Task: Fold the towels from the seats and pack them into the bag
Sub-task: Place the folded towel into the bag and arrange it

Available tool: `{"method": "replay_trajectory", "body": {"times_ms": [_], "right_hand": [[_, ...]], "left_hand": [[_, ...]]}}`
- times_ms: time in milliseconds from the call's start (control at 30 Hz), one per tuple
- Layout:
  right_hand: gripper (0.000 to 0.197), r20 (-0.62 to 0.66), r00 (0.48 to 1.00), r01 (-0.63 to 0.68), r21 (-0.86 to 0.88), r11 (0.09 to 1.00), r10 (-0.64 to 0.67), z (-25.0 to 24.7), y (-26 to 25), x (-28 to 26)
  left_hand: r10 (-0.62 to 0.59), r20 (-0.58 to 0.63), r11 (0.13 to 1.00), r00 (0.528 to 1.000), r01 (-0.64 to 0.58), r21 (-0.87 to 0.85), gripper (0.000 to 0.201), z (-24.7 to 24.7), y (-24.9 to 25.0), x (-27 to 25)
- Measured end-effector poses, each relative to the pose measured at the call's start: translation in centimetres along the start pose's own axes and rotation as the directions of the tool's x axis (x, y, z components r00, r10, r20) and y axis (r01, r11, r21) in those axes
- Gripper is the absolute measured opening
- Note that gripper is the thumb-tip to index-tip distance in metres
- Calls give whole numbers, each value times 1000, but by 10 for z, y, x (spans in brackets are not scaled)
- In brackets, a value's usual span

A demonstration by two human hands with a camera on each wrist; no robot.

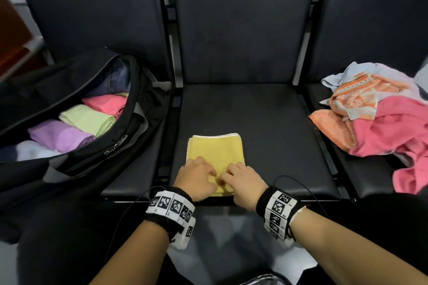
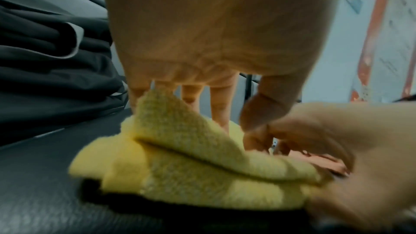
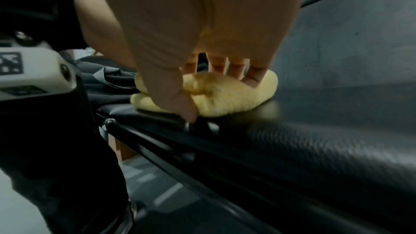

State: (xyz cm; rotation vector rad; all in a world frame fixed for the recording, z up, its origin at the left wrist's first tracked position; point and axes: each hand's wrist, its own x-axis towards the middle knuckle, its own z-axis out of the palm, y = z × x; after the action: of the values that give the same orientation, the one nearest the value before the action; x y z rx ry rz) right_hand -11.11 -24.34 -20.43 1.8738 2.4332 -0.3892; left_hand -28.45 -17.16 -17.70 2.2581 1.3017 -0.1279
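The near edge of the yellow towel (image 1: 214, 152) on the middle seat (image 1: 266, 122) is hidden under both hands; in the left wrist view the right hand (image 2: 337, 149) is smeared by blur, so its grip cannot be read; the left hand (image 2: 213, 33) is cut off by the top edge. The pile of unfolded towels (image 1: 379, 122) runs off the right edge; the bag (image 1: 69, 111) is cut by the left edge, its script logo (image 1: 115, 148) too small to read; the dark cloth (image 1: 118, 76) deep inside is unclear.

black padded seats (image 1: 243, 37), pale floor (image 1: 231, 250)

Dim, soft indoor light; edges bend wide-angle, and both wrist views look somewhat motion-blurred.
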Motion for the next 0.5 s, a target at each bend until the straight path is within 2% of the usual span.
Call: {"method": "replay_trajectory", "body": {"times_ms": [67,133,200,267,300,333,433,500], "right_hand": [[47,-18,999,-27,53,998,28,-1,2,3],[41,-13,994,-99,216,971,104,-9,5,6],[33,-72,975,-152,474,867,210,-23,10,5],[31,-133,948,-142,635,759,288,-32,15,3],[33,-139,947,-137,641,755,289,-35,16,1],[37,-140,956,-124,598,792,256,-35,17,-1],[52,-157,986,-4,297,955,53,-25,21,-8],[49,-135,991,26,191,981,0,-15,30,-10]], "left_hand": [[-12,36,997,999,9,80,55,2,3,-1],[-7,46,989,999,0,148,64,1,3,0],[5,21,976,1000,-10,218,60,2,2,1],[31,-70,975,997,-15,223,44,3,1,4],[37,-116,982,993,-15,188,36,3,0,4],[38,-148,991,988,-18,134,32,2,-1,4],[27,-163,999,986,-29,-12,30,-2,-8,6],[5,-160,996,987,-20,-91,30,-3,-12,6]]}}
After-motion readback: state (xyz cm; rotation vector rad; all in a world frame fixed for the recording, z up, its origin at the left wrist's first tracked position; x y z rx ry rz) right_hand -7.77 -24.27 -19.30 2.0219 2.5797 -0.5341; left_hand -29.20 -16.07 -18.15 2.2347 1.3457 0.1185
